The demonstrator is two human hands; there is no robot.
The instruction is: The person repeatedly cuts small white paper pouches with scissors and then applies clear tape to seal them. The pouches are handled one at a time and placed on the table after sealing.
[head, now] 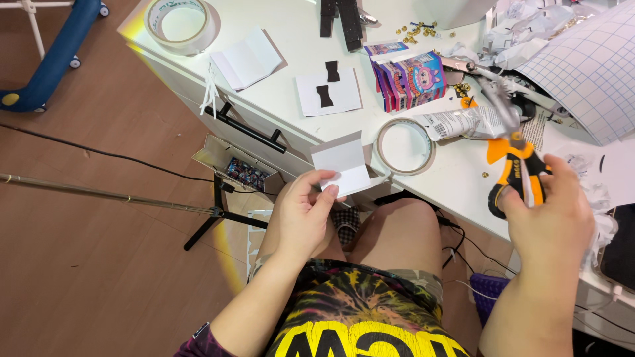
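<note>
We pinch a small folded white card between the thumb and fingers of our left hand, closed on its lower edge, so the card stands free above our lap, just off the edge of the white table. Our right hand is wrapped tight around the orange-and-black handles of a pair of pliers, whose metal nose points up and away over the tabletop; held this way, the tool and the card face each other with open space between them.

On the table, a flat ring of clear tape lies just beside the card, and a crumpled silver packet lies under the plier nose. Further back sit small purple printed boxes, a white sheet with black bow shapes, a larger roll of tape, scattered brass eyelets and a gridded sheet.
</note>
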